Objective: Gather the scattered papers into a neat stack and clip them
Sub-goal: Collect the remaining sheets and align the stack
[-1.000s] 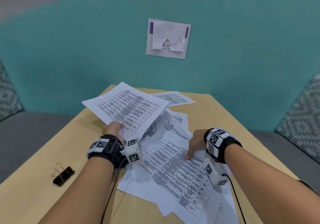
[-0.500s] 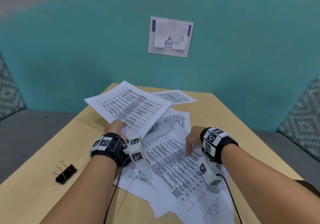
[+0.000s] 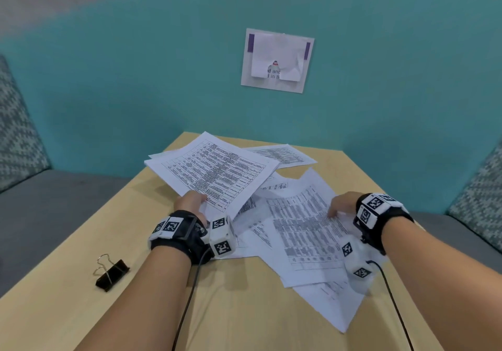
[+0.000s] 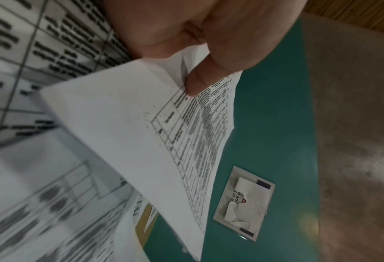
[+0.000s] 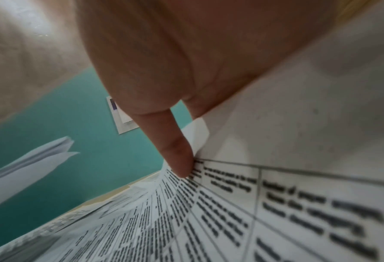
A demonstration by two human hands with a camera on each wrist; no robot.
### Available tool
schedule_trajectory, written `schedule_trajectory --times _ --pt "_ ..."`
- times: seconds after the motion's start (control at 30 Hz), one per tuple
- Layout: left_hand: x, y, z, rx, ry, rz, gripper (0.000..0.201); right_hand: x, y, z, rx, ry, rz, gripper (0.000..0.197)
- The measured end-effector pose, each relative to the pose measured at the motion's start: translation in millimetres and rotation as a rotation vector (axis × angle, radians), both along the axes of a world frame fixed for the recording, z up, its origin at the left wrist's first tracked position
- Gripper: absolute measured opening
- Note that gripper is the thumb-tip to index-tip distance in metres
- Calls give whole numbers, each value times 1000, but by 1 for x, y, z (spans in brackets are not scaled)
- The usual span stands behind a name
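Printed paper sheets lie scattered and overlapping on the wooden table. My left hand pinches the near edge of a few sheets and holds them tilted above the pile; the left wrist view shows the thumb on top of these held sheets. My right hand rests on the top sheet of the pile. In the right wrist view a fingertip pinches that sheet where its edge curls up. A black binder clip lies apart at the near left.
One more sheet lies at the table's far edge. A notice hangs on the teal wall. Patterned cushions flank the table on grey seats. Bare wood shows between the clip and the pile.
My right hand has moved right and drawn the top sheet with it, turning it on the pile. The left hand still holds its sheets up in about the same place.
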State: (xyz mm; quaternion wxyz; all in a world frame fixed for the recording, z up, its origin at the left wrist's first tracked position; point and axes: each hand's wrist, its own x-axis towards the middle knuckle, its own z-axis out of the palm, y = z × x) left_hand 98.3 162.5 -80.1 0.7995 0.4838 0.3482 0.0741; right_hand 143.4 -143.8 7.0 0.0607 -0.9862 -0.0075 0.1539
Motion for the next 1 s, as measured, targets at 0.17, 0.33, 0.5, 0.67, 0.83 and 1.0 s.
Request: schedule_trajectory --times 0.17,0.33,0.5,0.67,0.83,1.0 --pt "-11 -11 9 -61 5 -26 66 -2 39 4 121 14 60 42" --pt "-21 -16 21 -104 22 -67 57 8 65 -1 242 98 -23 51" --pt "-17 -14 17 -57 39 -116 57 8 71 -5 240 148 -4 55" --pt "-15 -18 16 -91 49 -104 63 8 74 -11 285 153 -46 68" --pt "-20 -21 21 -72 65 -92 62 6 88 -6 313 135 -23 69" --pt "-27 -27 26 -83 67 -137 61 1 93 -4 337 118 15 60"
